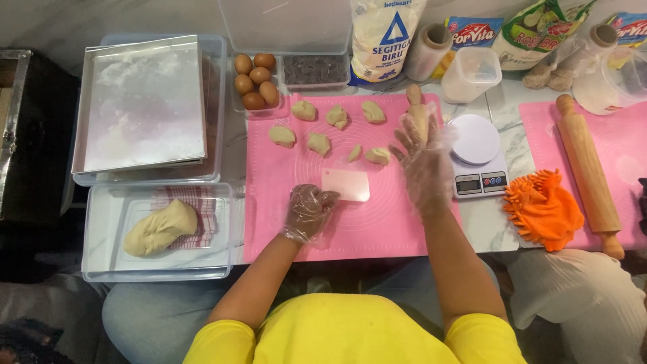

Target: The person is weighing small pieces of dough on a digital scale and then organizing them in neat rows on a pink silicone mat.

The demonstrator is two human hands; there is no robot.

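Left hand (308, 211): gloved in clear plastic, curled loosely on the pink mat (290, 226), its fingertips touching the left edge of the scraper (346, 184); it grips nothing.
Scraper: a pale pink flat card lying on the mat, near its middle, just right of the left hand.
Right hand (423, 156): also gloved, raised over the mat's right edge, fingers closed around a roll of dough (418, 111) that sticks out past the fingertips toward the far side.
Large dough lump (160, 227): resting on a red-checked cloth (197, 202) inside a clear plastic tray (101, 259) at the near left of the desk, well apart from both hands.
Orange cloth (542, 209): bunched on the desk at the near right, beside the rolling pin (588, 172) that lies on a second pink mat.
Scale (477, 158): small white kitchen scale with a round plate, just right of the right hand.
Dough pieces (319, 143): seven small portions spread over the far half of the mat, beyond the scraper.
Metal baking tray (141, 101): floured, at the far left.
Eggs (255, 81): five brown ones in a clear container just beyond the mat.
Flour bag (387, 37): standing at the far edge, with other packets to its right.
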